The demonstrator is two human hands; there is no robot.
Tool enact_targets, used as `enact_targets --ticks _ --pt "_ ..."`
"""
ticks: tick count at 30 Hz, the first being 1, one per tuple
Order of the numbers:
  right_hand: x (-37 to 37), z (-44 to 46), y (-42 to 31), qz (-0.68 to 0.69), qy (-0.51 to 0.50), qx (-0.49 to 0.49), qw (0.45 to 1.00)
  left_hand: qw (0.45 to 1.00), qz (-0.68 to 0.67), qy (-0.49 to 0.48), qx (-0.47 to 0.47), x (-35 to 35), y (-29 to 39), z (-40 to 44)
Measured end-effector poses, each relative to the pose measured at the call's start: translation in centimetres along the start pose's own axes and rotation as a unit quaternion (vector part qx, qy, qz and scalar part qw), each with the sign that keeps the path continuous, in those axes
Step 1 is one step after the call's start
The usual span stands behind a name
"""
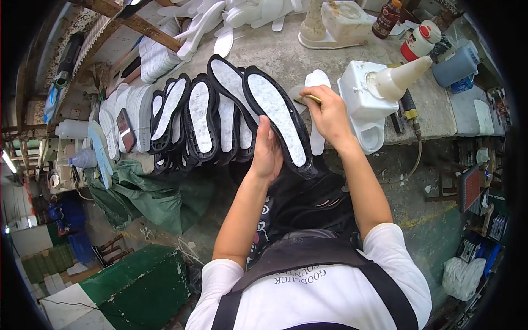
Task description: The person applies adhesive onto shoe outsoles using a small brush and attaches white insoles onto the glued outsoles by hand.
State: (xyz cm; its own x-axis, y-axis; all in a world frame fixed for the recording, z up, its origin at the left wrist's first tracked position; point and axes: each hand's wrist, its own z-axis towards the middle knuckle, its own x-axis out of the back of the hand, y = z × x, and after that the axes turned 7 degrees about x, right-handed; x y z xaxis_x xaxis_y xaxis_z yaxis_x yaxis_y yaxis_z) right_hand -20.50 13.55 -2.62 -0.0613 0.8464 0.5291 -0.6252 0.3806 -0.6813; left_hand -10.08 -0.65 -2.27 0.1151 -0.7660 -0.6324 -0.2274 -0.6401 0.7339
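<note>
My left hand (268, 151) grips a black shoe sole (278, 118) by its side, thumb along the near edge. The sole is tilted, and a grey-white fibrous pad fills its middle. My right hand (329, 113) is closed around a thin yellow-brown tool (312, 98), just right of the sole; the tool's working end is hard to make out. Under that hand a white insole (317, 142) lies at the bench edge. To the left of my left hand, several similar black soles (201, 118) with pale pads lean together in a row.
A white dispenser with a cone top (367, 91) stands to the right on the bench (264, 49). Stacked white insoles (135, 102) and a phone (125, 130) are at the left. Bottles and a blue jug (456, 64) stand at the back right. Green cloth (146, 190) hangs below.
</note>
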Motion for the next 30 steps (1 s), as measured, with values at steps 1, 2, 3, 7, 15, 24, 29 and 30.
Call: enact_targets --ticks 1,2,3,7,15,24,29,30 --pt "0.1 0.3 -0.2 -0.007 0.022 0.011 1.000 1.000 0.002 0.000 -0.001 -0.1 0.1 0.0" --pt "0.1 0.5 -0.3 -0.014 0.043 0.023 0.999 1.000 0.004 0.001 -0.003 -0.3 0.3 -0.1" --pt "0.1 1.0 -0.7 -0.042 0.115 0.071 0.990 1.000 0.007 0.003 -0.005 -0.3 0.4 -0.2" --pt "4.8 1.9 -2.8 -0.024 0.278 0.189 0.942 0.998 -0.040 0.046 -0.022 -0.7 0.2 -0.5" --pt "16.8 -10.2 -0.2 0.207 0.169 -0.232 0.935 0.994 -0.108 -0.019 0.029 1.1 1.6 -7.4" --pt "13.8 -11.5 3.5 0.290 0.082 -0.264 0.916 0.988 -0.078 0.011 0.133 -1.6 -2.8 -12.7" --pt "14.2 -13.0 2.9 0.521 0.123 -0.311 0.785 0.991 0.009 0.023 0.130 -2.6 -3.0 -13.2" --pt "14.3 -13.1 1.5 0.582 0.116 -0.307 0.744 0.991 0.015 0.018 0.131 -2.8 -3.0 -13.2"
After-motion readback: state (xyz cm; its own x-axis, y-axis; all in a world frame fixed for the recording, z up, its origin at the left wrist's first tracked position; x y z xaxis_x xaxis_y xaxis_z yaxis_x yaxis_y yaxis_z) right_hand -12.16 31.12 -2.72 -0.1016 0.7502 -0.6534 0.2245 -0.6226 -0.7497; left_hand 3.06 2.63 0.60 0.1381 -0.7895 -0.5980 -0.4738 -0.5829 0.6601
